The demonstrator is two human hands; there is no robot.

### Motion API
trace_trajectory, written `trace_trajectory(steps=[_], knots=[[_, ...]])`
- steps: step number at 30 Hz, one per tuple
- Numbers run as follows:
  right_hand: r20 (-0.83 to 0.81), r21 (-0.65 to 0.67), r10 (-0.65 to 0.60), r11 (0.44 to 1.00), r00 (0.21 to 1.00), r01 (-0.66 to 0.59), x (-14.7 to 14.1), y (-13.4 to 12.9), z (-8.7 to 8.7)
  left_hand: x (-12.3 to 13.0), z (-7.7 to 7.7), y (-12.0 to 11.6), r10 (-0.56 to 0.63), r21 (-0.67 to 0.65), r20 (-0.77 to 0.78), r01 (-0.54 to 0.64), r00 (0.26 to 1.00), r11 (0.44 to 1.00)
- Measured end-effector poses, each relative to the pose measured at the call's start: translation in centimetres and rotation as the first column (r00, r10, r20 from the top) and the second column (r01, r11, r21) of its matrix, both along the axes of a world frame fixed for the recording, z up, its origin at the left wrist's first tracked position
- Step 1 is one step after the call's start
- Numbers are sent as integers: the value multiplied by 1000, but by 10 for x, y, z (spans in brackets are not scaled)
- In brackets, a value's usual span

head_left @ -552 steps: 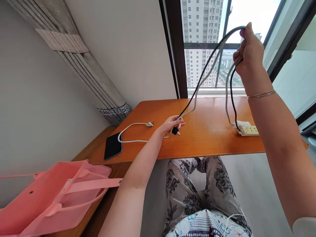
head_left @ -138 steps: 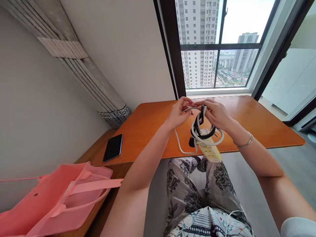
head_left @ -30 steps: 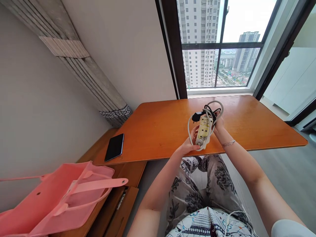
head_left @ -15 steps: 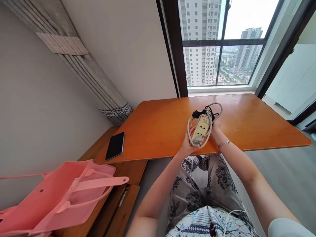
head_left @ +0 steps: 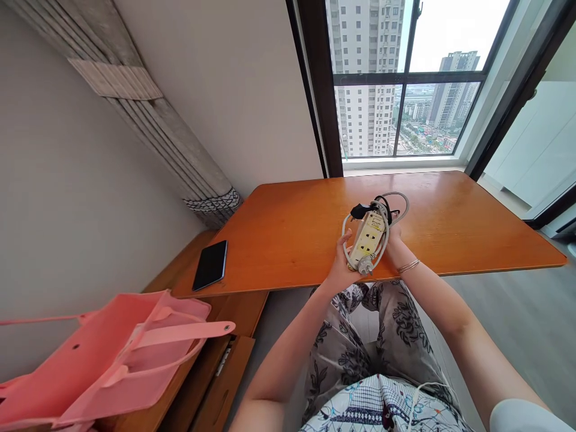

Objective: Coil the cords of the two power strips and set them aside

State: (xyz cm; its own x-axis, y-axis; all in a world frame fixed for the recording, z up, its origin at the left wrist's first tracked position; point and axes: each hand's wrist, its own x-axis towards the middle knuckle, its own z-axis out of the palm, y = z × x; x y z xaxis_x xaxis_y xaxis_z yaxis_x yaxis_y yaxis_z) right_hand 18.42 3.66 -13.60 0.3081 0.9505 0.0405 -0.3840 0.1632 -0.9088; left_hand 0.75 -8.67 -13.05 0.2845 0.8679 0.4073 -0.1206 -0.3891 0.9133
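A cream power strip (head_left: pixel 368 239) is held up over the front part of the orange-brown table, its socket face toward me. Its pale cable (head_left: pixel 401 197) loops around it, with a black plug (head_left: pixel 360 210) at the upper left and a light plug (head_left: pixel 366 265) at the lower end. My left hand (head_left: pixel 342 264) grips the strip's lower left side, fingers partly behind it. My right hand (head_left: pixel 395 243) is closed around the right side and cable; its fingertips are mostly hidden behind the bundle.
The wooden table (head_left: pixel 288 234) reaches to the window. A black phone (head_left: pixel 210 265) lies at its left end. An open pink bag (head_left: pixel 112 354) sits at the lower left, beside a wooden drawer (head_left: pixel 225 384). My legs are under the table's front edge.
The power strip has turned slightly in my hands, and the light plug at its lower end has swung down and right. The cable loop at the top has shifted a little right and lower.
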Motion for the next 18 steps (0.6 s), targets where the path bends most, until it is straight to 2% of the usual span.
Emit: trace_trajectory(steps=[4,9,14,18], knots=[[-52,-28,48,998,998,-50,1,-3,5,-5,-4,8,32,6,-6,-32,999,999],[59,-60,246,968,967,-243,6,-11,19,-28,-3,22,68,87,-42,-64,997,994],[180,-114,325,944,928,-309,17,-15,27,-60,-4,36,226,162,-117,-206,967,965],[241,-164,310,947,920,-276,23,-17,25,-96,-1,63,424,192,-176,-391,888,900]])
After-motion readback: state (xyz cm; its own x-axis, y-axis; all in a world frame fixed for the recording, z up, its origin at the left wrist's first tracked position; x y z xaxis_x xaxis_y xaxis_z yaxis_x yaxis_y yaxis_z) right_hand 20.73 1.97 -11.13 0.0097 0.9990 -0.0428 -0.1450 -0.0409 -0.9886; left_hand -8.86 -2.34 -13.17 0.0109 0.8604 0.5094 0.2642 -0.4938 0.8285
